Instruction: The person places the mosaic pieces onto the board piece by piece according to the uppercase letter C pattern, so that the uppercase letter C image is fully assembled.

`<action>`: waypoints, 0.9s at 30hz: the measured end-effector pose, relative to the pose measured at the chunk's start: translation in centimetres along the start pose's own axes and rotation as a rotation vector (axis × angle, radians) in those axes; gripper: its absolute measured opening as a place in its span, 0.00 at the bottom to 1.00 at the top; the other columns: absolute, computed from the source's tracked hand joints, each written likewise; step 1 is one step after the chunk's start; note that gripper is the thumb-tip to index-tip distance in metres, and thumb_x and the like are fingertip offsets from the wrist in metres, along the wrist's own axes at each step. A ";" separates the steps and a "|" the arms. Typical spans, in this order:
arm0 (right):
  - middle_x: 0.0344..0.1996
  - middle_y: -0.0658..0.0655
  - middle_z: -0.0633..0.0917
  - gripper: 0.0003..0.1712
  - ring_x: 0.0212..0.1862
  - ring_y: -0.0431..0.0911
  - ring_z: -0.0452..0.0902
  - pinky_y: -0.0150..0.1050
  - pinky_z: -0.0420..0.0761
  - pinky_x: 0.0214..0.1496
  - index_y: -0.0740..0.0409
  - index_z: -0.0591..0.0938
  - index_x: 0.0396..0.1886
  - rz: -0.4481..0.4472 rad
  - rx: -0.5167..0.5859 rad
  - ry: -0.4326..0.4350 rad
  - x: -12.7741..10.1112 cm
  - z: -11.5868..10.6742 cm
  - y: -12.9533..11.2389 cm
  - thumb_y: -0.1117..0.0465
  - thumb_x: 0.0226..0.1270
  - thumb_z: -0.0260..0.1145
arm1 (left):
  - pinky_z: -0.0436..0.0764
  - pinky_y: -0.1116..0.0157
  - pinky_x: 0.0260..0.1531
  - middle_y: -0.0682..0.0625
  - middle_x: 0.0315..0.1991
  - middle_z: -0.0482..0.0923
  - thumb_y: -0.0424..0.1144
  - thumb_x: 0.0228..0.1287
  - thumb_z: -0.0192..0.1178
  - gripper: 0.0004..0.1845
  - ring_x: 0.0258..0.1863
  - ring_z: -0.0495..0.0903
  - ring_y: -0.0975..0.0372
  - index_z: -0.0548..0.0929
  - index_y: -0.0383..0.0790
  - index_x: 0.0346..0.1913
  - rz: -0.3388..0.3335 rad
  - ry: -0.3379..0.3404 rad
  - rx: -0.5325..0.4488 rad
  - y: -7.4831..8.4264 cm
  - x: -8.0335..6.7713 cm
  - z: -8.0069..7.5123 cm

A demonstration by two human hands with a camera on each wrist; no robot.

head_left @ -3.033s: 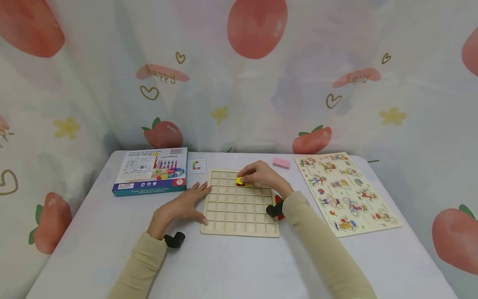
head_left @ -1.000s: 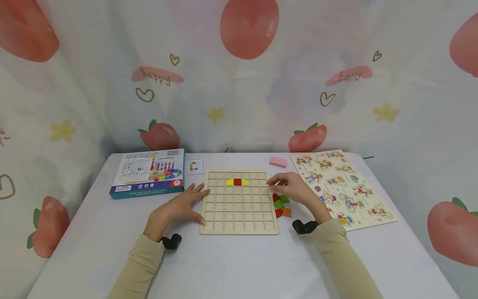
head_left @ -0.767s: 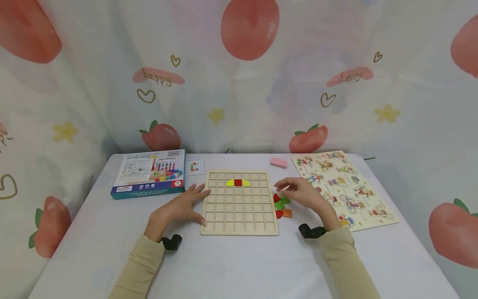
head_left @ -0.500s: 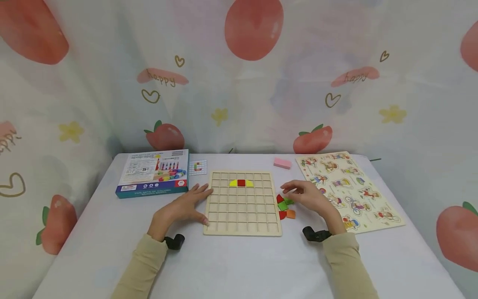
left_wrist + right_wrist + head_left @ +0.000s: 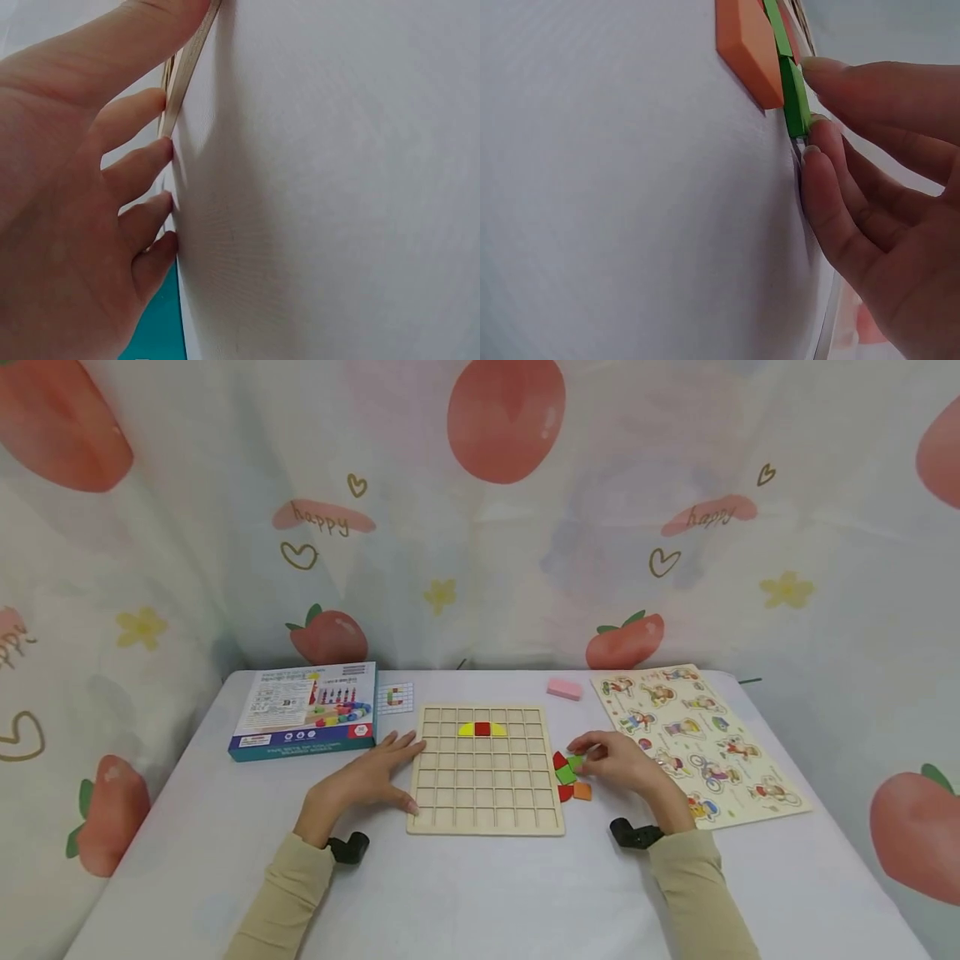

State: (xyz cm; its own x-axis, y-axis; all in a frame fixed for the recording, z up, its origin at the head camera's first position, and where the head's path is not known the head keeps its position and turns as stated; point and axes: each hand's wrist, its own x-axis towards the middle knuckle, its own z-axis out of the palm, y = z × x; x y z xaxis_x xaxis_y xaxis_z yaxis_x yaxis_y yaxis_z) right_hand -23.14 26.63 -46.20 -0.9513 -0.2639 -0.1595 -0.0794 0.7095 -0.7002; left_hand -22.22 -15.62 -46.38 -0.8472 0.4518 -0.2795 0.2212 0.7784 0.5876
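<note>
My left hand [image 5: 363, 779] rests at the left edge of the pale wooden grid board [image 5: 483, 825], fingers spread, thumb at its lower corner. A red square block [image 5: 482, 729] sits between two yellow rounded pieces [image 5: 467, 729] in the board's second row. Right of the board, my right hand [image 5: 621, 764] pinches a green block [image 5: 795, 97] between thumb and fingertips, low at the table. Beside that block lie another green block [image 5: 566, 775], an orange block [image 5: 748, 49] and red pieces [image 5: 565, 793].
A teal-edged box [image 5: 300, 714] stands at the back left, beside a small pattern card [image 5: 395, 697]. Behind the right hand are a pink block [image 5: 564, 689] and a picture puzzle board [image 5: 682, 727]. A patterned curtain [image 5: 420, 527] hangs behind the table.
My right hand has gone from the yellow piece on the board to the loose blocks at right, then lowered onto a green one. The left hand stays at the board's edge.
</note>
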 end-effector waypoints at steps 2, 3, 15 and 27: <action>0.46 0.58 0.86 0.17 0.43 0.48 0.77 0.40 0.78 0.45 0.59 0.86 0.53 0.006 -0.020 -0.009 0.1 0.1 -0.1 0.64 0.64 0.73 | 0.49 0.34 0.77 0.46 0.84 0.47 0.54 0.49 0.80 0.58 0.84 0.39 0.43 0.60 0.49 0.81 -0.002 0.001 -0.002 -0.1 0.0 0.0; 0.45 0.57 0.86 0.17 0.42 0.48 0.77 0.39 0.77 0.45 0.58 0.86 0.52 0.015 -0.033 -0.012 0.1 0.2 -0.1 0.64 0.64 0.74 | 0.49 0.34 0.77 0.47 0.84 0.47 0.54 0.49 0.80 0.58 0.84 0.38 0.43 0.60 0.50 0.81 -0.002 -0.001 -0.002 -0.1 0.0 0.1; 0.40 0.55 0.85 0.16 0.41 0.47 0.77 0.39 0.77 0.43 0.57 0.87 0.50 0.027 -0.096 -0.023 -0.1 0.1 -0.6 0.67 0.61 0.73 | 0.50 0.33 0.76 0.44 0.84 0.48 0.54 0.49 0.80 0.58 0.83 0.40 0.41 0.60 0.47 0.81 0.014 0.008 0.002 -0.1 -0.6 -0.1; 0.34 0.53 0.82 0.11 0.37 0.46 0.74 0.38 0.75 0.41 0.58 0.82 0.42 0.029 -0.110 -0.012 -0.2 0.2 -0.7 0.63 0.62 0.74 | 0.50 0.35 0.77 0.47 0.85 0.47 0.54 0.49 0.80 0.57 0.84 0.38 0.43 0.60 0.50 0.82 0.004 -0.005 0.004 -0.2 0.0 0.0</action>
State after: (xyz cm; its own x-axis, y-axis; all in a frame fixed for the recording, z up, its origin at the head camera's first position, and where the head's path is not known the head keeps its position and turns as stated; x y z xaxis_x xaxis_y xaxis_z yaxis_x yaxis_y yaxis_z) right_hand -22.87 26.01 -45.84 -0.9501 -0.2494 -0.1872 -0.0847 0.7841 -0.6148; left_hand -22.29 -15.74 -46.47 -0.8438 0.4573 -0.2809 0.2269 0.7783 0.5855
